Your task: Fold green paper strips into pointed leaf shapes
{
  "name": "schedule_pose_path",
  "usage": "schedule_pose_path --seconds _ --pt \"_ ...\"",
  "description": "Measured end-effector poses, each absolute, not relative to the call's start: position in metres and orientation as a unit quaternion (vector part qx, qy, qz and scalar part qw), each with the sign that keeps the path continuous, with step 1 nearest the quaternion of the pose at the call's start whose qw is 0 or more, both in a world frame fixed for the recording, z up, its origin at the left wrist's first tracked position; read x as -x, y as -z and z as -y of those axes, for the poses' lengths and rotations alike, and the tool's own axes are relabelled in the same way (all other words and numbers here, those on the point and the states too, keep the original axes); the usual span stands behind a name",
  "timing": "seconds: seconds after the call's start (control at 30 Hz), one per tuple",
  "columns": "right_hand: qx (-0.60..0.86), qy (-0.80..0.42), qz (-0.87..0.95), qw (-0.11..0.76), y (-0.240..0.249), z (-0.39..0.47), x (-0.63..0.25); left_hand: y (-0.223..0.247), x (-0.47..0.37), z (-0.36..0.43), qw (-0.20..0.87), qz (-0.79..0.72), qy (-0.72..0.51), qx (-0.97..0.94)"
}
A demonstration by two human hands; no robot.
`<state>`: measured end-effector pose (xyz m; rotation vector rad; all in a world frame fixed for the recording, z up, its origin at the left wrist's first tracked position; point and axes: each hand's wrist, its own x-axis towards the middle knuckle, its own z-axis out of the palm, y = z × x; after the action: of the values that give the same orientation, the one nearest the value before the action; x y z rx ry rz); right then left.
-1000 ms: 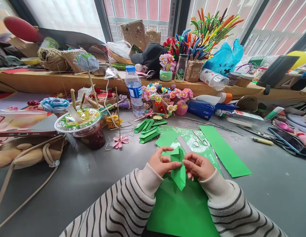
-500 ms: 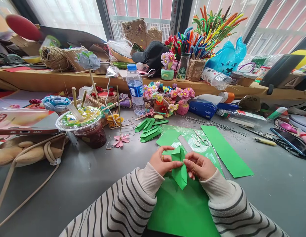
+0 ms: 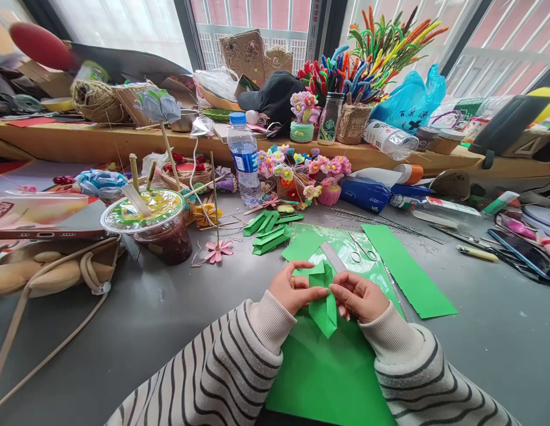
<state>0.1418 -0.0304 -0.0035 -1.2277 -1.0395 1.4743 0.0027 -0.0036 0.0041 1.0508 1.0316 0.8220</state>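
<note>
Fingertips of the left hand [image 3: 295,291] and right hand [image 3: 360,297] pinch a folded green paper piece [image 3: 324,300] between them, held just above a green sheet [image 3: 328,378] near the person. Scissors [image 3: 361,251] lie just beyond; folded green strips [image 3: 268,232] sit farther left.

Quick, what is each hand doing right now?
Left hand: closed, pinching the folded green paper.
Right hand: closed, pinching the same paper.

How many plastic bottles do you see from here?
2. One water bottle stands upright on the grey table, behind the folded green pieces. Another bottle lies on its side on the wooden ledge, right of the basket. Clutter may hide more.
</note>
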Motion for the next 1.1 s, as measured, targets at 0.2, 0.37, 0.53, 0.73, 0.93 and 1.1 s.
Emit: schedule_pose_path --seconds 0.2,0.37,0.53,0.73,0.93,1.1 --pt "0.495 -0.6 0.418 0.47 0.0033 0.0303 -0.1434 -0.0054 -0.0015 0.0037 0.677 -0.449 -0.35 -0.467" --pt "0.513 -0.602 0.391 0.471 0.0022 0.0303 -0.1435 -0.0065 -0.0014 0.0039 0.691 -0.432 -0.339 -0.47" --pt "0.532 -0.587 0.385 0.474 0.0035 0.0312 -0.1411 -0.0053 -0.0012 0.003 0.686 -0.435 -0.325 -0.484" --pt "0.532 -0.591 0.365 0.484 0.0037 0.0327 -0.1386 -0.0007 -0.0003 0.0016 0.664 -0.446 -0.327 -0.503" --pt "0.515 -0.624 0.351 0.472 0.0042 0.0307 -0.1412 -0.0048 -0.0036 0.0031 0.661 -0.452 -0.321 -0.506" --pt "0.487 -0.641 0.367 0.466 0.004 0.0291 -0.1415 -0.0033 -0.0042 0.0028 0.66 -0.45 -0.311 -0.515"
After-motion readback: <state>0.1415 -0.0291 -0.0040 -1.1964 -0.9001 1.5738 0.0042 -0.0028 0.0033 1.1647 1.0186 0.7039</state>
